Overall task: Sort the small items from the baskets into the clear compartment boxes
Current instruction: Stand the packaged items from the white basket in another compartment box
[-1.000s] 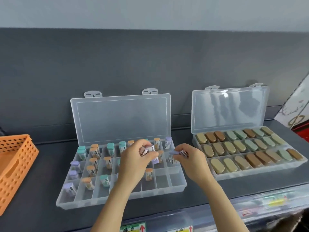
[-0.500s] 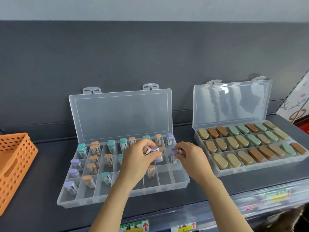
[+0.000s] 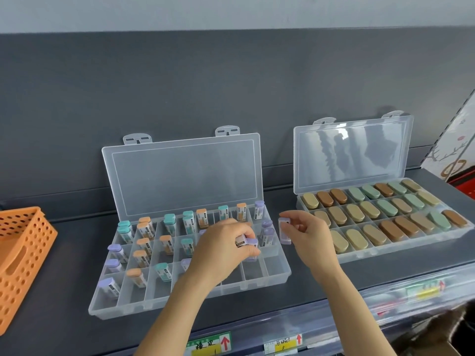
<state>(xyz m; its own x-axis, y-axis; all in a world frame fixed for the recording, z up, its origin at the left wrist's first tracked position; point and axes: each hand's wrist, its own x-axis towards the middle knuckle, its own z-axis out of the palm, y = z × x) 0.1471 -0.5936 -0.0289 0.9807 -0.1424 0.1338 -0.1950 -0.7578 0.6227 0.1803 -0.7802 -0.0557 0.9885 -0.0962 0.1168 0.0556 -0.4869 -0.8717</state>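
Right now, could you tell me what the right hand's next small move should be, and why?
Probably carry the purple-capped piece leftward and lower it into the empty front-right compartment of the left box. The right hand pinches it just outside that box's right wall, other purple pieces stand in that end column, and the right box holds only oval pieces.

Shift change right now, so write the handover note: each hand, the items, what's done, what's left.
Left hand: grip on lilac-capped small cases over the left clear compartment box.
Right hand: pinches one lilac small case just past that box's right edge.
Done: right clear compartment box looks full of tan, brown and green oval pieces; left box partly filled.
Left: place held cases; front-right compartments empty. Orange perforated basket far left.
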